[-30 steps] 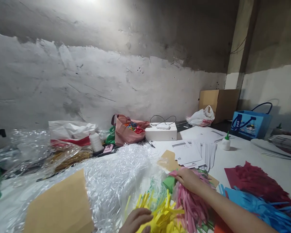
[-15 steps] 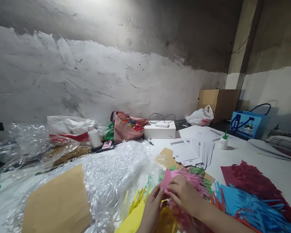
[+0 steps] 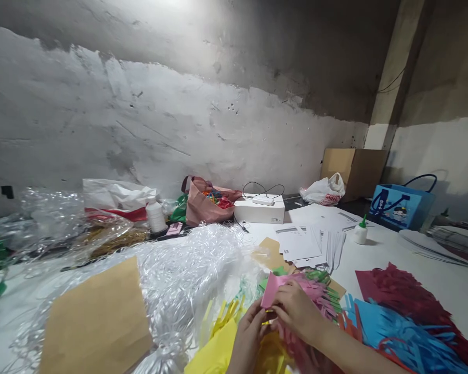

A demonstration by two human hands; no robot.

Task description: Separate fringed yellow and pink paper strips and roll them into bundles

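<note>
Pink fringed tissue paper [image 3: 272, 286] is between my two hands, its uncut band towards the left and its cut strips spreading right. My left hand [image 3: 250, 328] pinches the lower edge of the band. From above, my right hand [image 3: 296, 307] grips the same paper with bent fingers; the fingertips are partly hidden. Beneath the hands lie yellow fringed paper [image 3: 214, 350] and more pink-red strips. Green fringed paper [image 3: 333, 296] shows just behind the pink. To the right are blue fringed paper [image 3: 390, 322] and dark red fringed paper [image 3: 405, 291].
A heap of shiny white ribbon strands [image 3: 187, 275] covers the left middle, with a brown paper sheet [image 3: 97, 322] on it. A glue bottle [image 3: 361, 232] stands near printed papers [image 3: 302, 241]. Behind are a pink bag [image 3: 203, 205], a white box [image 3: 259, 210] and a blue bag [image 3: 400, 205].
The view has tilted slightly, shifting the scene a little. Both hands stay on the pink paper, with only small finger movement.
</note>
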